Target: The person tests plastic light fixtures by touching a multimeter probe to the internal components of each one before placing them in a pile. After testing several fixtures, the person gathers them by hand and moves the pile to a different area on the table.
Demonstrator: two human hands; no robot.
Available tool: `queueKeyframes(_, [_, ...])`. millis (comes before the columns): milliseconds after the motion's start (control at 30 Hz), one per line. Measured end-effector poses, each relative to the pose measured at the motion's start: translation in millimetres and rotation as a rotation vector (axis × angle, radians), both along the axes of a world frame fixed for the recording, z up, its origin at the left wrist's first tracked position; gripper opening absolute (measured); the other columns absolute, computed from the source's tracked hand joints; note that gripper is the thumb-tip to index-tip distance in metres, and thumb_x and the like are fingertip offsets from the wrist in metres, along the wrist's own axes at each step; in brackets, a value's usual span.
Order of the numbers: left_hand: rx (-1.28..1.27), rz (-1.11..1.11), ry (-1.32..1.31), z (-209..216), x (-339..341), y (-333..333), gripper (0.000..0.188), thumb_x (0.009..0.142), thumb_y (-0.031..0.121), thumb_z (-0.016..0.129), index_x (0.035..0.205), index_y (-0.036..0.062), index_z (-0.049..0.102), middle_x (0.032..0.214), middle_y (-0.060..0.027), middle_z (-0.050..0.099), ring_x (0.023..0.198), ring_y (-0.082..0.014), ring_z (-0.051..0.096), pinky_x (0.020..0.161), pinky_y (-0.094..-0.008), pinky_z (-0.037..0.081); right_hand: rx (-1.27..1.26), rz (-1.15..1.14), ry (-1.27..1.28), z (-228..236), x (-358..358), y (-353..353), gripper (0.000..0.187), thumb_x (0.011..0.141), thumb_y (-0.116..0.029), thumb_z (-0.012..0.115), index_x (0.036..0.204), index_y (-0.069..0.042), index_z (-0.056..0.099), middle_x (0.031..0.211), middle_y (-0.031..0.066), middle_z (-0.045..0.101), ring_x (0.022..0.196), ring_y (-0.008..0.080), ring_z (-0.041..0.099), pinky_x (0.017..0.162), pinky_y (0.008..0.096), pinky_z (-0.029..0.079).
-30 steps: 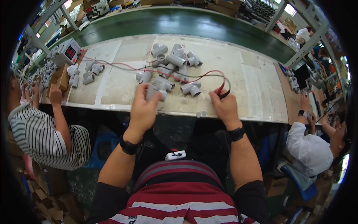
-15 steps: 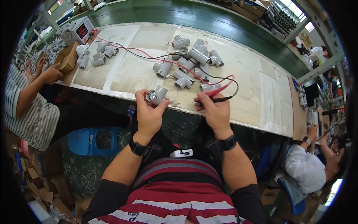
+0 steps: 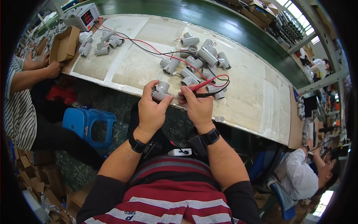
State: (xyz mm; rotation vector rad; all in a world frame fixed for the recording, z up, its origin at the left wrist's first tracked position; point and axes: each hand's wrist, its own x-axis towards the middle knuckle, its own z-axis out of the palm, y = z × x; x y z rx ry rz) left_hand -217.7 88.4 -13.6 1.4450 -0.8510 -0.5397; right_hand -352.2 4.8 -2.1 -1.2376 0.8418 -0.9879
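Near the table's front edge, my left hand (image 3: 152, 112) is closed round a grey T-shaped housing (image 3: 161, 89), its thumb beside the wire end. My right hand (image 3: 197, 108) pinches a red test probe (image 3: 203, 84) and a black test probe (image 3: 204, 95) together. The probe tips are close to the wire end at the housing's right side; my fingers partly cover them, so I cannot tell whether they touch. Red and black leads run from the probes across the table to a white power supply (image 3: 82, 18) with a lit red display.
Several grey housings (image 3: 207, 56) lie piled beyond my hands, and a smaller group (image 3: 108, 40) is at the far left. At left a person holds a cardboard box (image 3: 65, 45) near a blue stool (image 3: 89, 125). Another person (image 3: 300, 173) sits at right.
My right hand has moved left with the probes, up to the housing in my left hand. The person at left has shifted and tilted the cardboard box.
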Motion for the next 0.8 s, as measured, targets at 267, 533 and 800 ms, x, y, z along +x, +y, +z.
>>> queueKeyframes(267, [0.143, -0.013, -0.127, 15, 8, 6, 0.057, 0.090, 0.008, 0.079, 0.137, 0.0057, 0.048, 0.111, -0.0082, 0.064, 0.092, -0.0147, 0.064, 0.080, -0.0288, 0.056, -0.253, 0.010, 0.297, 5, -20, -5, 0.015, 0.096, -0.013, 0.075, 0.096, 0.001, 0.072, 0.076, 0.0033, 0.071, 0.067, 0.0091, 0.062, 0.062, 0.0246, 0.049])
queueKeyframes(533, [0.041, -0.105, 0.261, 12, 15, 11, 0.061, 0.095, 0.000, 0.068, 0.146, 0.0096, 0.036, 0.116, -0.0104, 0.059, 0.097, -0.0183, 0.064, 0.087, -0.0324, 0.059, -0.258, 0.059, 0.467, 10, -14, -15, 0.020, 0.094, -0.020, 0.076, 0.094, -0.001, 0.073, 0.072, 0.0023, 0.069, 0.065, 0.0089, 0.058, 0.062, 0.0280, 0.047])
queueKeyframes(800, [0.028, -0.259, 0.407, 14, 18, 15, 0.069, 0.093, -0.005, 0.066, 0.154, 0.0081, 0.036, 0.116, -0.0120, 0.062, 0.100, -0.0130, 0.063, 0.087, -0.0263, 0.053, -0.379, 0.025, 0.489, 3, -11, -12, 0.018, 0.093, -0.017, 0.078, 0.095, 0.000, 0.072, 0.074, 0.0026, 0.070, 0.066, 0.0098, 0.062, 0.062, 0.0257, 0.049])
